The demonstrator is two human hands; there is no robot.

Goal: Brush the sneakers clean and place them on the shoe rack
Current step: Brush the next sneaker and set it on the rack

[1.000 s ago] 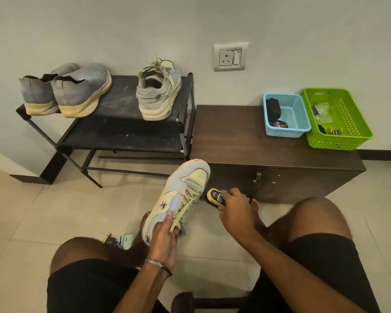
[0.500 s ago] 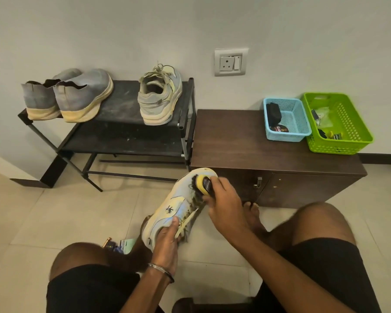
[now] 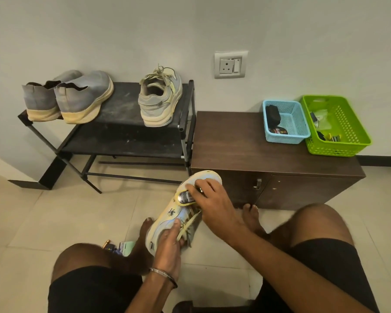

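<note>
From my feed, the biggest thing ahead is the dark wooden cabinet (image 3: pixel 246 141) against the wall, and just to its left stands the black shoe rack (image 3: pixel 122 141). On the rack's top shelf I see a pair of grey slip-on shoes (image 3: pixel 70 96) at the left end and one pale lace-up sneaker (image 3: pixel 159 98) at the right end, heel toward me. On the cabinet top sit a green basket (image 3: pixel 345 141) and, touching its left side, a smaller blue basket (image 3: pixel 298 123), each holding a few small dark items I cannot make out. Low in front, above the tiled floor and between the knees, the other sneaker (image 3: pixel 167 220) is held tilted, toe pointing up toward the cabinet. The left hand (image 3: pixel 167 247) grasps it near the heel and laces, fingers wrapped round the upper. The right hand (image 3: pixel 210 199) has its fingers curled round a yellow-edged brush (image 3: pixel 184 197), pressed onto the sneaker's toe area.
</note>
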